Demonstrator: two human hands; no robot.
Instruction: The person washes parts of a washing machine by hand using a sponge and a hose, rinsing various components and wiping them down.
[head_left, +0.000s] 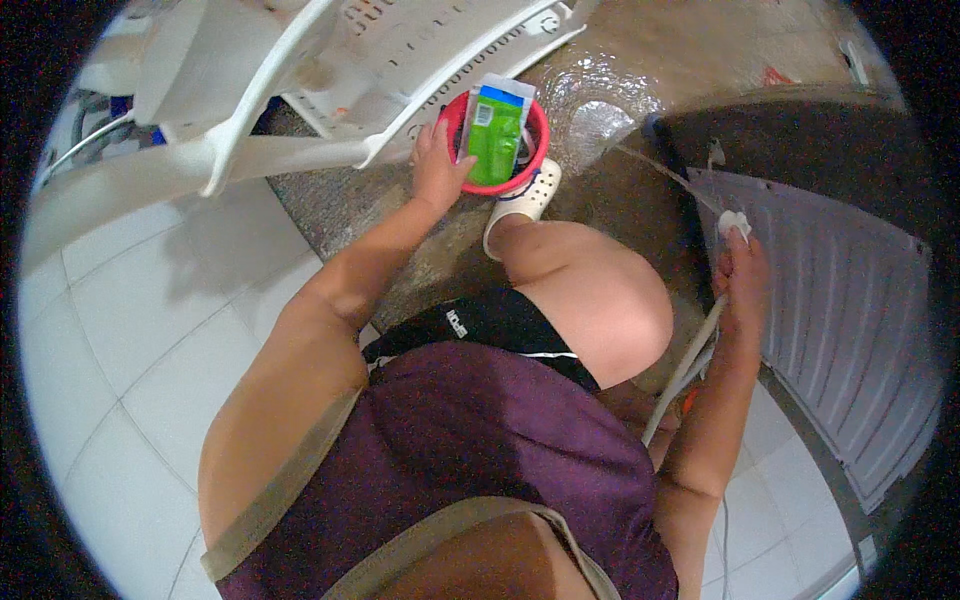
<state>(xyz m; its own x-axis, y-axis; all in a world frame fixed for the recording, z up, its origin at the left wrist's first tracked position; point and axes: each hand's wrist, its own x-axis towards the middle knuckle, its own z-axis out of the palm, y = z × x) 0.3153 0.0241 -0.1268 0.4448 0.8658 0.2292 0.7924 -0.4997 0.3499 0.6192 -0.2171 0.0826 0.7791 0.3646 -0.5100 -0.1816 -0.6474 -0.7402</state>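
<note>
My left hand (441, 169) grips the left rim of a pink plastic bucket (541, 127), its thumb over the rim. A green and blue plastic pouch (495, 139) with a barcode stands in the bucket's mouth and hides most of the other contents. At the right, my right hand (742, 277) is closed around a white spray nozzle (733, 223) on a pale hose (682, 375). A thin jet of water (675, 178) runs from the nozzle toward the wet floor (600, 124), where the water spreads in ripples beyond the bucket.
White perforated plastic shelving (450, 67) lies along the top left, close to the bucket. A grey ribbed panel (832, 300) stands at the right. White floor tiles (150, 322) lie left of the rough, wet floor. A cream clog (536, 195) is on my foot beside the bucket.
</note>
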